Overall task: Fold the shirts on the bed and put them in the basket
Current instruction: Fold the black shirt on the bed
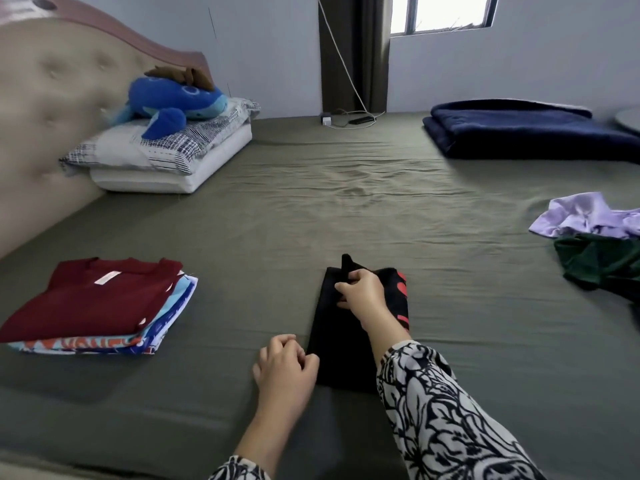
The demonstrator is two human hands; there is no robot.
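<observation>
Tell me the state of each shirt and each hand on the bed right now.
black shirt: folded into a narrow strip, flat on bed
right hand: pinches the black shirt's far end
left hand: grips its near left edge
folded stack: done, maroon on top
purple shirt: crumpled, unfolded
green shirt: crumpled, unfolded

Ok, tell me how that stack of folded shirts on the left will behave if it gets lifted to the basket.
The stack of folded shirts looks soft and floppy: its edges would probably droop unless held from underneath. The layers sit slightly offset, so they may slide apart if grabbed from one side. It is likely light, being only thin cloth. No basket shows in this view.
</observation>
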